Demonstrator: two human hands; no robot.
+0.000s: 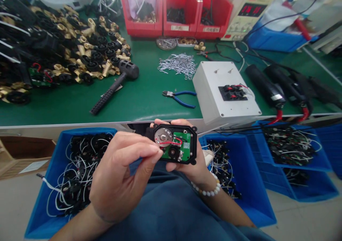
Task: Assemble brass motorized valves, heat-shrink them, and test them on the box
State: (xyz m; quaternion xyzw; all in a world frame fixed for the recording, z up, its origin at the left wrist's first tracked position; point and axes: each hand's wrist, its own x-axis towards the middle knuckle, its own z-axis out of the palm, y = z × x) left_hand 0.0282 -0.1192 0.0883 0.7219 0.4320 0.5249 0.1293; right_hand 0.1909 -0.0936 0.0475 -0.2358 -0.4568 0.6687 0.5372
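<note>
A: How does the thing in your right hand (197, 171) look?

B: Your right hand grasps a black housing (194, 145) from behind and below, its open face towards you. Inside sit a green circuit board (187, 143), a round silvery disc (162, 137) and a small black round piece (173, 152), with a red wire (172, 142) running across.

A: And your left hand (121, 175)?

B: Thumb and forefinger pinch together at the housing's lower left; you can't tell from here what, if anything, they grip.

A: Where does that leave you for room?

B: You have the housing just on your side of the bench edge (80, 125), between a blue bin (40, 202) on your left and another (253, 184) on your right. Beyond the edge, green benchtop (146, 88) shows between the hammer (114, 86) and the blue-handled pliers (181, 98).

A: What surfaces face you?

B: Ribbed black on the hammer's handle, shiny brass on the heaped fittings (107, 69), thin bent metal in the pile of hooks (179, 64), and a smooth, square-edged grey box (213, 88).
</note>
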